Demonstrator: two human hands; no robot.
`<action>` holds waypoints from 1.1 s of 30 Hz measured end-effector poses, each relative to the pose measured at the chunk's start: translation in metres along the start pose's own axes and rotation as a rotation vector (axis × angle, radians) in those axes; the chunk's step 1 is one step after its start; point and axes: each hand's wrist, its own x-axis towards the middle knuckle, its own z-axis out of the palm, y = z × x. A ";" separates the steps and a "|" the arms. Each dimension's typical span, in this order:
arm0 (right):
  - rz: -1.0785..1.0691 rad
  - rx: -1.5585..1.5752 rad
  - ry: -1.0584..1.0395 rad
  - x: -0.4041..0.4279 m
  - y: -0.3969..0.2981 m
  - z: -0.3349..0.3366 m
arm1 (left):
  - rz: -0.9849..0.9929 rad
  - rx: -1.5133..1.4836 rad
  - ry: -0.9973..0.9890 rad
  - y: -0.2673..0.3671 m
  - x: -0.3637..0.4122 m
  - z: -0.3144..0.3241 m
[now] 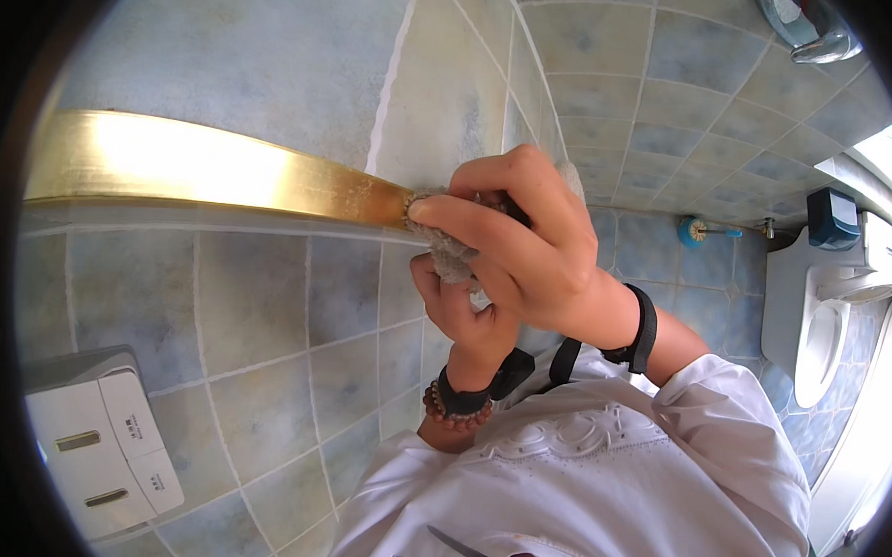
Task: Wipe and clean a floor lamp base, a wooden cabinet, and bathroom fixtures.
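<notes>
My right hand (pixel 539 237) pinches a fuzzy grey cloth (pixel 453 255) between thumb and fingers, and presses it to the end of a gold-coloured metal strip (pixel 221 164). Another bit of grey cloth shows behind its knuckles. Just below, my left hand (pixel 463 308) has its curled fingers on the lower part of the cloth; its palm side is partly hidden. The strip runs leftward along the tiled wall (pixel 254 294), shiny for most of its length, with small pale specks close to the cloth. A black band is on each wrist, with a beaded bracelet on the left.
A white wall dispenser (pixel 109 443) bearing writing hangs at the lower left. On the right are a white toilet (pixel 819 343), a black box (pixel 833 218) on it and a blue-handled brush (pixel 702 231). A chrome fixture (pixel 822 45) shows at the upper right.
</notes>
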 end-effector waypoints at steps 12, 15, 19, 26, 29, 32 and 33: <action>-0.053 0.007 0.013 0.008 -0.003 0.000 | 0.036 0.216 0.008 -0.006 -0.007 0.000; -0.059 0.024 0.008 0.008 -0.001 0.003 | 0.042 0.085 -0.030 -0.006 -0.006 -0.003; -0.127 0.064 0.048 0.024 0.003 0.005 | 0.031 0.146 -0.104 0.007 0.001 -0.005; -0.057 0.026 -0.032 0.010 0.000 0.001 | 0.143 0.104 -0.012 0.008 0.010 -0.003; -0.102 0.056 -0.018 0.022 0.002 0.001 | 0.106 0.099 -0.050 0.012 0.007 -0.006; -0.204 0.020 -0.035 0.039 0.001 -0.001 | 0.063 0.074 0.033 0.019 0.013 -0.003; -0.169 0.069 0.011 0.037 0.002 0.002 | 0.068 0.066 0.028 0.020 0.016 -0.005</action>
